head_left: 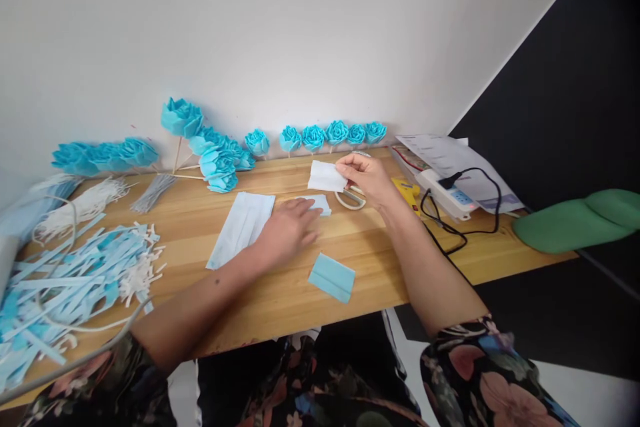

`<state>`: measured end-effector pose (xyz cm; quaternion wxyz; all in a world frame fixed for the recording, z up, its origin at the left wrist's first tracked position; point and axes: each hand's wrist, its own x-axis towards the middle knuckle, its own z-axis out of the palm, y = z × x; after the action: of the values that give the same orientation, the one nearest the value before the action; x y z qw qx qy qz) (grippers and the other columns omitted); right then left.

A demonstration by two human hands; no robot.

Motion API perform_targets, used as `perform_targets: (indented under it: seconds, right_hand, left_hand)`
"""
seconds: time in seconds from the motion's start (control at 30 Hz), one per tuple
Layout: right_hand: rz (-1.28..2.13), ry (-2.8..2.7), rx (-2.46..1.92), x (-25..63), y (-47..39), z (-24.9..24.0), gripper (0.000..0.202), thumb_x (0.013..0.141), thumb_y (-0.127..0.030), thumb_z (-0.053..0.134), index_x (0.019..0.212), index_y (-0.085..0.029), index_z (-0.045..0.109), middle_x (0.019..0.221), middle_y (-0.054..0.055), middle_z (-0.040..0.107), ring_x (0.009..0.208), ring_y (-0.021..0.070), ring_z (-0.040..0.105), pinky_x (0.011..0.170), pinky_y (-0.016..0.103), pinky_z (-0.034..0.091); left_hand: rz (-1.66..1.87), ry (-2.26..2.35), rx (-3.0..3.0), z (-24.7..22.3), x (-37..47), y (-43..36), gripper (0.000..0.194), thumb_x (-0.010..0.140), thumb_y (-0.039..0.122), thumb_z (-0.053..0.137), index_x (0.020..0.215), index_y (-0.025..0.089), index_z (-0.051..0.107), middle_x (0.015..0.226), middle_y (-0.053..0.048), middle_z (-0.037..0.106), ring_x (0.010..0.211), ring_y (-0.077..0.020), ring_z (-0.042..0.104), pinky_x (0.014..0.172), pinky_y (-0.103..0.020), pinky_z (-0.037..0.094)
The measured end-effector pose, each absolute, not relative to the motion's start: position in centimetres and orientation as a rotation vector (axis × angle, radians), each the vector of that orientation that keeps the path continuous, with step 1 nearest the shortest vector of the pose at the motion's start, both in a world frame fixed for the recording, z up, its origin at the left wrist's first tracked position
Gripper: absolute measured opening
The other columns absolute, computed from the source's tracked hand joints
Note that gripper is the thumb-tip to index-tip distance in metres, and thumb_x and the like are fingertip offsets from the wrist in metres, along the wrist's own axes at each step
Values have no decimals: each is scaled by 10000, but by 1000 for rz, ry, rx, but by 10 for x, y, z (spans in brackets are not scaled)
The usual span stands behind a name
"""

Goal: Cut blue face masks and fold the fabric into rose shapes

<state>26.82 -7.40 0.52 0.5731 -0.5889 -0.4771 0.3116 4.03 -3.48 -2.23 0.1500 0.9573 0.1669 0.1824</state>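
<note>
Between the thumb and fingers of my right hand [367,177] is a white piece of fabric [326,177], held just above the table. Under that hand lie scissors [351,200], their blades hidden and their pale handle loops showing. My left hand [290,230] is stretched out low over the table, its fingers apart and slightly blurred. Its fingertips reach a small pale blue fabric piece [321,205]; I cannot tell whether they touch it. Left of this hand lies a larger pleated pale blue sheet [243,227]. A teal rectangle of fabric [333,277] lies nearer the front edge.
Blue fabric flowers on sticks [313,138] stand along the wall, with more flowers [217,157] lying left. Cut strips [85,280], white cords [83,207] and grey wires [153,192] cover the left side. A power strip [445,193], papers [460,160] and a green object [575,220] are right.
</note>
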Motion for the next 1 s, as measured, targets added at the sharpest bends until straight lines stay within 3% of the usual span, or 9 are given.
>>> perform_targets:
  seconds: [0.13,0.3,0.53,0.83,0.9,1.0]
  right_hand:
    - [922,-1117,-1338,262,-77,7,339,661,-488,748,783,-189,646,656,-16,607,576,105,528,506,228,417]
    - [1071,-1232,-1406,244,-77,-4,311,718,-477,709,806,-185,653,634,-21,605,519,93,507,490,223,405]
    - [512,-1631,-1837,239,-70,-24,134,789,-285,613,742,-185,688,630,-8,625,581,117,503,551,244,325]
    - [341,-1665,-1942,236,-68,-30,147,832,-248,551,809,-192,685,712,10,674,614,138,533,605,258,338]
    - [314,-1673,-1954,235,-69,-30,138,828,-243,559,802,-196,686,707,8,679,609,138,534,600,257,336]
    - [288,-1683,-1963,234,-68,-30,133,827,-239,563,801,-202,688,713,8,684,618,140,545,597,256,338]
  left_hand:
    - [377,406,2932,-39,38,-46,528,885,424,599,1340,164,540,1453,-172,480,1373,-347,405,1131,-529,312]
    - [346,361,2920,-45,36,-43,553,899,488,554,1330,143,544,1377,-156,546,1306,-338,458,1117,-495,322]
    - [297,392,2993,-41,38,-49,508,894,493,555,1271,153,576,1277,-155,593,1209,-330,503,1073,-487,340]
    - [238,461,3070,-36,41,-60,429,900,439,564,1189,124,604,1373,-202,513,1229,-347,496,1012,-457,391]
    - [253,445,3059,-33,41,-60,396,896,424,572,1147,122,621,1316,-194,550,1188,-340,517,984,-454,412]
    - [297,409,3007,-28,41,-60,267,930,351,509,970,135,662,1070,-138,646,1030,-293,574,891,-430,457]
